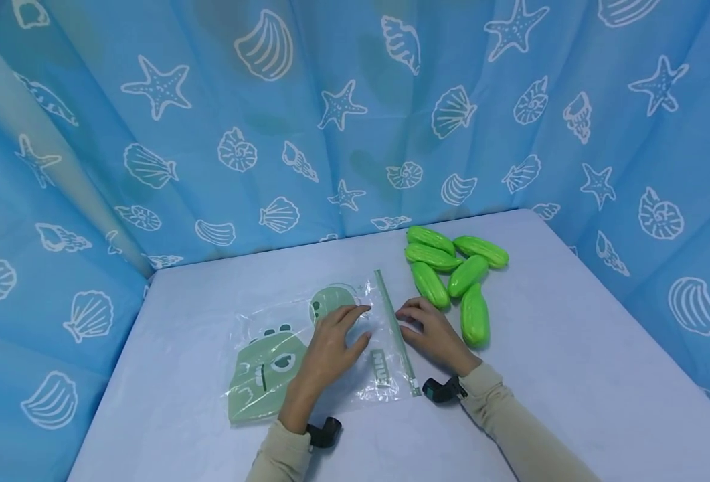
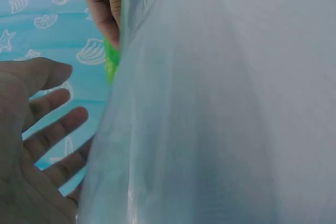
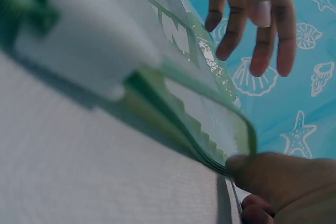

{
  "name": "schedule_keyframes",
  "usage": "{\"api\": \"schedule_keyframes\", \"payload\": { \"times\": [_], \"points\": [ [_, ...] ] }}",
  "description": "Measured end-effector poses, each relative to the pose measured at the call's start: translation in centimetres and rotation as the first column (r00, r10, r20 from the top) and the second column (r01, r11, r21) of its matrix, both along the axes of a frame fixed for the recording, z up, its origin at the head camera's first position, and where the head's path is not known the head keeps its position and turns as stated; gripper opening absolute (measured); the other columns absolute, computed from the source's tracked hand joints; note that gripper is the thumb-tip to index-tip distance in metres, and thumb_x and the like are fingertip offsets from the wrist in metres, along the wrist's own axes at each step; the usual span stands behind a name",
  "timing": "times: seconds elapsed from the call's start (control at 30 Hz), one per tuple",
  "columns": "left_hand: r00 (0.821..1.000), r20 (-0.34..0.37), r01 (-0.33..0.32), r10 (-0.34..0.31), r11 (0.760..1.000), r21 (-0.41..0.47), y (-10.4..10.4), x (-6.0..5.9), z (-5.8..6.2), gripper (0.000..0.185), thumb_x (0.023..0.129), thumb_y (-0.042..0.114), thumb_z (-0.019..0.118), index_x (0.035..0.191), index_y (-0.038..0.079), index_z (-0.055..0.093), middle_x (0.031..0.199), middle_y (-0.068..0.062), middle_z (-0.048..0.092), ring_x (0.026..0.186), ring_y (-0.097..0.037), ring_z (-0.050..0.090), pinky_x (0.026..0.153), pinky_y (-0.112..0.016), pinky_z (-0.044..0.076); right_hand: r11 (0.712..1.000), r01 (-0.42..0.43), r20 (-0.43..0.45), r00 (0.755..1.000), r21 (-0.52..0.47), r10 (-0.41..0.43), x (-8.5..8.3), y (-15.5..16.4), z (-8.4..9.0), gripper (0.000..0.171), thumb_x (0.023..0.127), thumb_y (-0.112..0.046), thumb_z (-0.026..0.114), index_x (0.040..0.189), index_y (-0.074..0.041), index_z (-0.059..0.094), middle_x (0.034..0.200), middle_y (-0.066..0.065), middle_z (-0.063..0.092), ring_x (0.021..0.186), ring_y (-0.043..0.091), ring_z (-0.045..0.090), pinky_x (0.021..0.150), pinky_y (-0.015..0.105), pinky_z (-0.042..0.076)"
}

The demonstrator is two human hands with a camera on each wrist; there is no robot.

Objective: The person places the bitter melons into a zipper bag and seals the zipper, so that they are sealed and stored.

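A clear plastic zip bag with green cartoon prints lies flat on the table, its green zip strip towards the right. My left hand hovers over the bag with fingers spread, holding nothing. With thumb and fingers, my right hand pinches the bag's mouth edge at the zip strip. In the right wrist view the thumb sits on the green edge, which bows open into a gap. A blurred pale slider is near the camera there. The right hand's fingers are partly hidden behind the edge.
Several glossy green cucumber-like vegetables lie in a group behind and right of my right hand. The white table meets a blue curtain with shell and starfish prints at the back and sides.
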State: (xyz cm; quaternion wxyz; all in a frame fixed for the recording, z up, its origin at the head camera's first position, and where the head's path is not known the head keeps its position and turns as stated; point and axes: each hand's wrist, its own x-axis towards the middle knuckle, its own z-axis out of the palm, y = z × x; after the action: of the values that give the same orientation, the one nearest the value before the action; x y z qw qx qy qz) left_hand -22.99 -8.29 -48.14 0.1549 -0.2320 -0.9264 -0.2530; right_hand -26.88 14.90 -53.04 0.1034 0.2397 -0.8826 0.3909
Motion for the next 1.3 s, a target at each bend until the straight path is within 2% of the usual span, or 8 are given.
{"api": "schedule_keyframes", "payload": {
  "times": [0.13, 0.3, 0.5, 0.73, 0.9, 1.13, 1.3],
  "points": [
    [1.000, 0.015, -0.001, 0.001, 1.000, -0.005, 0.0, -0.1, -0.1, 0.043, 0.089, 0.035, 0.058, 0.130, 0.026, 0.050, 0.127, 0.004, 0.050, 0.118, -0.014, 0.046, 0.090, -0.041, 0.041, 0.998, -0.057, -0.056, 0.997, 0.015, 0.058, -0.1, 0.0, 0.0, 0.034, 0.084, -0.024, 0.068, 0.115, -0.012, 0.063, 0.121, 0.002, 0.051, 0.113, 0.020, 0.048, 0.095, 0.040, 0.041],
    [0.999, 0.010, 0.040, -0.041, 0.999, 0.029, 0.2, -0.2, -0.2, 0.042, 0.088, 0.032, 0.059, 0.129, 0.024, 0.052, 0.127, 0.002, 0.051, 0.117, -0.017, 0.047, 0.089, -0.043, 0.041, 0.983, -0.119, -0.132, 0.982, 0.137, 0.137, -0.1, -0.2, 0.1, 0.047, 0.083, -0.034, 0.068, 0.126, -0.018, 0.057, 0.133, -0.002, 0.049, 0.121, 0.023, 0.042, 0.098, 0.049, 0.033],
    [0.996, 0.033, 0.081, -0.082, 0.996, 0.023, 0.6, -0.2, -0.4, 0.043, 0.088, 0.031, 0.060, 0.129, 0.022, 0.053, 0.127, 0.003, 0.051, 0.116, -0.018, 0.048, 0.092, -0.044, 0.041, 0.965, -0.098, -0.131, 0.982, 0.244, 0.133, 0.2, -0.2, 0.2, 0.049, 0.083, -0.043, 0.065, 0.127, -0.024, 0.056, 0.133, -0.007, 0.050, 0.122, 0.023, 0.041, 0.096, 0.047, 0.033],
    [0.994, 0.059, 0.093, -0.093, 0.996, -0.006, 1.0, -0.1, -0.5, 0.040, 0.089, 0.031, 0.059, 0.128, 0.024, 0.053, 0.127, 0.004, 0.051, 0.117, -0.017, 0.047, 0.093, -0.042, 0.040, 0.961, -0.109, -0.142, 0.979, 0.254, 0.148, 0.5, -0.2, 0.2, 0.048, 0.083, -0.042, 0.065, 0.127, -0.024, 0.056, 0.132, -0.008, 0.051, 0.121, 0.021, 0.041, 0.094, 0.046, 0.034],
    [0.992, 0.041, 0.120, -0.119, 0.993, -0.012, 1.1, -0.1, -0.7, 0.038, 0.089, 0.027, 0.060, 0.126, 0.021, 0.055, 0.127, 0.004, 0.052, 0.116, -0.017, 0.048, 0.091, -0.042, 0.041, 0.959, -0.132, -0.149, 0.974, 0.252, 0.173, 0.7, -0.2, 0.1, 0.043, 0.084, -0.041, 0.064, 0.124, -0.025, 0.059, 0.128, -0.011, 0.054, 0.119, 0.019, 0.041, 0.089, 0.043, 0.033],
    [0.993, 0.031, 0.119, -0.118, 0.991, -0.053, 1.2, -0.5, -0.4, 0.035, 0.089, 0.026, 0.060, 0.124, 0.022, 0.057, 0.129, 0.006, 0.051, 0.116, -0.018, 0.046, 0.091, -0.042, 0.037, 0.945, -0.067, -0.153, 0.981, 0.320, 0.122, 0.8, -0.5, -0.3, 0.051, 0.081, -0.059, 0.058, 0.123, -0.031, 0.058, 0.128, -0.013, 0.053, 0.121, 0.015, 0.039, 0.085, 0.038, 0.029],
    [0.987, 0.011, 0.162, -0.161, 0.985, -0.065, 1.4, -0.7, -0.2, 0.038, 0.089, 0.023, 0.059, 0.127, 0.023, 0.055, 0.131, 0.004, 0.050, 0.117, -0.019, 0.045, 0.090, -0.044, 0.037, 0.944, -0.054, -0.162, 0.980, 0.325, 0.112, 0.7, -0.6, -0.2, 0.050, 0.078, -0.053, 0.065, 0.121, -0.027, 0.061, 0.127, -0.011, 0.054, 0.120, 0.017, 0.040, 0.084, 0.040, 0.029]
  ]
}}
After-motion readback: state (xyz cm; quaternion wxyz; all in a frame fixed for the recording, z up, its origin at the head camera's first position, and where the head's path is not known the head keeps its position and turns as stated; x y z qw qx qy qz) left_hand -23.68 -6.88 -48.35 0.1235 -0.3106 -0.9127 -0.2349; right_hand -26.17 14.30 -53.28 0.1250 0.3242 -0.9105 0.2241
